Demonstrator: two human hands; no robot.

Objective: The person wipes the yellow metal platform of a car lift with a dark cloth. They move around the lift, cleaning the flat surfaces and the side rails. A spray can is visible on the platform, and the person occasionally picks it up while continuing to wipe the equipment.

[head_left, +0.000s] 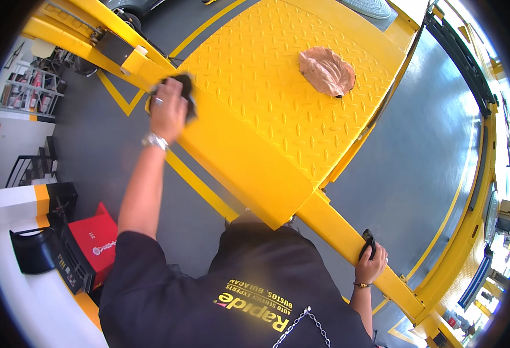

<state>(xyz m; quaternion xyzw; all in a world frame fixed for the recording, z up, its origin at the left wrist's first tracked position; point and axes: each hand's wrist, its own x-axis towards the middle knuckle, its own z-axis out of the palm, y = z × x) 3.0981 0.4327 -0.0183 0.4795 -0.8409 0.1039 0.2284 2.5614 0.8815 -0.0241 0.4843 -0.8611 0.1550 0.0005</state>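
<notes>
My left hand (170,110), slightly smeared by motion, presses a black cloth (185,93) against the side face of a yellow car-lift platform (249,168). Its fingers lie over the cloth. Lower right, my right hand (371,267) is at the yellow beam (342,235) that runs out from the platform's near corner. The fingers are closed around a small black piece (369,243), which looks like folded cloth; its exact kind is unclear. On the platform's raised-tread top lies a crumpled brown sheet (327,71), paper or cloth, apart from both hands.
A red and black machine (92,240) stands on the floor at the lower left, beside a white wall block (17,203). Metal shelving (31,95) is farther left. More yellow lift frame (484,197) curves along the right. Part of a dark car (136,8) shows at the top.
</notes>
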